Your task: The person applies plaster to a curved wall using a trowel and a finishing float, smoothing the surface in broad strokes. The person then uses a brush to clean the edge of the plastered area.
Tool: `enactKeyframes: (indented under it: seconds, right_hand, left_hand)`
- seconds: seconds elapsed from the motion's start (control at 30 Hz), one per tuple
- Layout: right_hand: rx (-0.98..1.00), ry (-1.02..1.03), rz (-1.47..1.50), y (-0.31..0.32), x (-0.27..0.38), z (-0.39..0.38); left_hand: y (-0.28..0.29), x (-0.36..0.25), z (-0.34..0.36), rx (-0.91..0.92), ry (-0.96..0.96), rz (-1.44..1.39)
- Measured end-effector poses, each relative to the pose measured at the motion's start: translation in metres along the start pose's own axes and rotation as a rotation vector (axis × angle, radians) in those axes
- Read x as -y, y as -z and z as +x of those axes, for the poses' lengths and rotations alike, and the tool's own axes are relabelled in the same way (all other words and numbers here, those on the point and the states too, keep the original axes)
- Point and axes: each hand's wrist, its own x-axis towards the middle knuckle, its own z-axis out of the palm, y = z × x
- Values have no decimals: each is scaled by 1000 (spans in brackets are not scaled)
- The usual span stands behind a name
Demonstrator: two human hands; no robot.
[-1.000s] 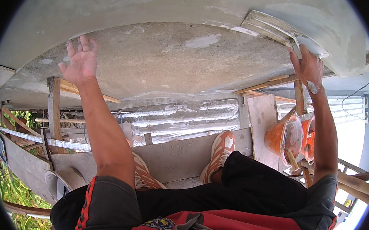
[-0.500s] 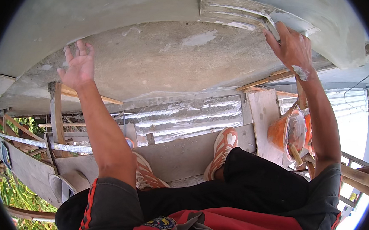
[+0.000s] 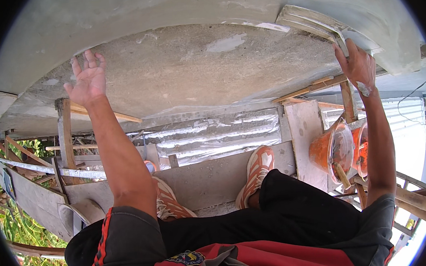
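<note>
Grey and plaster-smeared, the long float [image 3: 309, 21] lies at the far right against the smooth surface [image 3: 140, 14], along its border with the rough concrete [image 3: 179, 76]. The right hand [image 3: 359, 68] has its fingers curled about the float's right part — the grip itself is mostly hidden. The left hand [image 3: 89, 83], at the far left, is relaxed and holds nothing, fingers spread; whether its fingertips touch the smooth surface I cannot tell. To handle the float well, I would keep the pressure even along its length, the leading edge slightly raised and the wrist steady, so no corner digs in. Its back looks ridged lengthwise — pale, worn, streaked with whitish residue.
</note>
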Motion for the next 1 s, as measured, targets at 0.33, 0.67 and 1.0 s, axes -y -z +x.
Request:
enactKeyframes:
  seconds: [0.33,0.67,1.0]
  right_hand:
    - [-75,66,138,4,30,9]
    - [-43,-86,165,19,15,-7]
    - [-19,45,147,26,90,27]
  left_hand:
    - [-1,1,0,1,-8,36]
    - [-2,1,-5,10,-14,3]
    - [-7,2,-6,-9,-18,48]
